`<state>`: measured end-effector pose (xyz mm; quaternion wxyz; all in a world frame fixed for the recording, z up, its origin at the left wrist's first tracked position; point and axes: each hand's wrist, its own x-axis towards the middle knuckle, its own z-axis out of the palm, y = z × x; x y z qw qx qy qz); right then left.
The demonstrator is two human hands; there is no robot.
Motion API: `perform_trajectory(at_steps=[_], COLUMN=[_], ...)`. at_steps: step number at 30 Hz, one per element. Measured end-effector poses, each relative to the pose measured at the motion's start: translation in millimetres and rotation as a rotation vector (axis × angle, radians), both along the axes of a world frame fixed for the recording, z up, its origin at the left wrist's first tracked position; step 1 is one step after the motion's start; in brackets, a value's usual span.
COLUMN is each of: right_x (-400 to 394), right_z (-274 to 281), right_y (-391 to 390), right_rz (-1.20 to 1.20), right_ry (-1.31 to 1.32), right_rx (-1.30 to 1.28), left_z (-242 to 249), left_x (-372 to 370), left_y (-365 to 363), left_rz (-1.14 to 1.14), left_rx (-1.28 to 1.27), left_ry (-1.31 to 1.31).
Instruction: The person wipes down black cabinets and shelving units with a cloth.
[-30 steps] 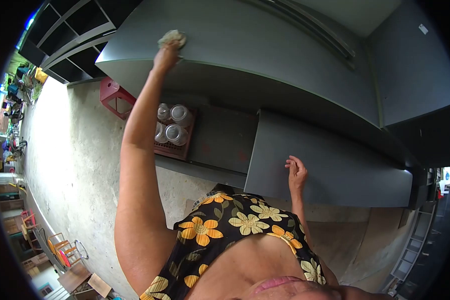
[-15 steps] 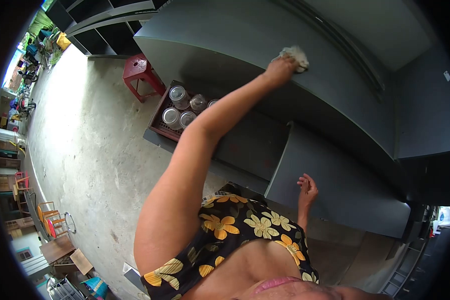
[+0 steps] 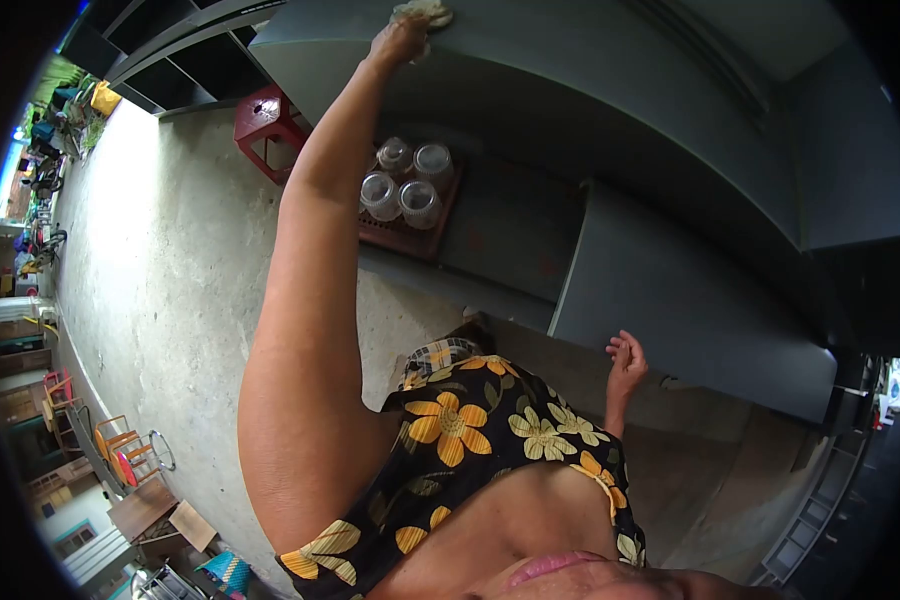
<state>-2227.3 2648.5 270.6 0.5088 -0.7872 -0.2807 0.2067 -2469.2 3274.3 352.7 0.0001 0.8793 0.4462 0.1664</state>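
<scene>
My left hand (image 3: 400,42) is stretched far out at the top, closed on a pale crumpled cloth (image 3: 426,13). The cloth lies against the surface of a long grey cabinet (image 3: 550,70), close to its far left end. Lower and to the right, my right hand (image 3: 626,362) hangs in front of a lower grey panel (image 3: 690,300), its fingers loosely bent and partly apart, with nothing in them.
Several clear jars (image 3: 420,203) stand in a reddish-brown tray (image 3: 402,240) below the cabinet. A red stool (image 3: 262,112) is left of my left forearm. Chairs (image 3: 120,445) and wooden boards (image 3: 142,508) are at the lower left, motorbikes (image 3: 45,180) at the upper left.
My left hand has slid along the grey cabinet towards the upper left with the cloth, and the arm is straighter. My right hand has barely moved. The view has shifted slightly.
</scene>
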Motion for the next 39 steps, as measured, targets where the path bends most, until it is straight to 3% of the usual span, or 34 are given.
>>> perform_trajectory(at_steps=[1, 4, 7, 8, 11, 18, 20, 23, 25, 26, 27, 29, 31, 35, 39], right_x=[-5, -22, -47, -56, -86, -159, -176, -197, -210, -217, -223, -239, -257, -300, -338], right_z=[-1, 0, 2, 0, -16, -16, -14, -19, -20, -20, -20, -22, -22, -16, -23], right_y=[-2, -13, -31, -40, -68, -91, -75, -43, -11, 4, 19, 51, 81, 131, 157], right_rz=[0.0, -0.002, -0.026, -0.043, -0.094, -0.08, -0.093, -0.059, 0.01, 0.036, 0.062, 0.094, 0.098, 0.082, 0.095], right_ry=[-0.006, -0.029, -0.032, -0.018, 0.047, 0.125, 0.236, 0.314, 0.269, 0.247, 0.224, 0.183, 0.146, 0.082, 0.096], right_rx=[0.012, 0.035, 0.03, 0.024, 0.027, -0.157, -0.101, -0.047, -0.069, -0.073, -0.076, -0.082, -0.093, -0.06, -0.098], left_z=[0, 4, 51, 67, 34, 30, 34, 45, 3, -19, -9, -10, 5, -4, -29], left_x=[0, 5, 11, 9, 4, 7, 5, 5, 6, 9, 1, 0, -14, -54, -144], left_y=[2, -1, -33, -60, -37, -31, -39, -52, -24, -6, -2, 0, 0, 59, 150], left_rz=[0.012, -0.277, -0.252, -0.28, -0.461, -0.363, -0.369, -0.273, -0.37, -0.334, -0.205, -0.197, -0.268, -0.293, -0.292], left_rx=[-0.016, 0.55, 0.28, 0.353, 0.729, 0.55, 0.541, 0.391, 0.671, 0.503, 0.265, 0.043, -0.023, 0.0, 0.166], left_ry=[-0.005, 0.129, 0.19, 0.19, -0.176, -0.124, -0.182, -0.056, -0.354, -0.299, 0.169, -0.159, -0.092, -0.028, 0.101])
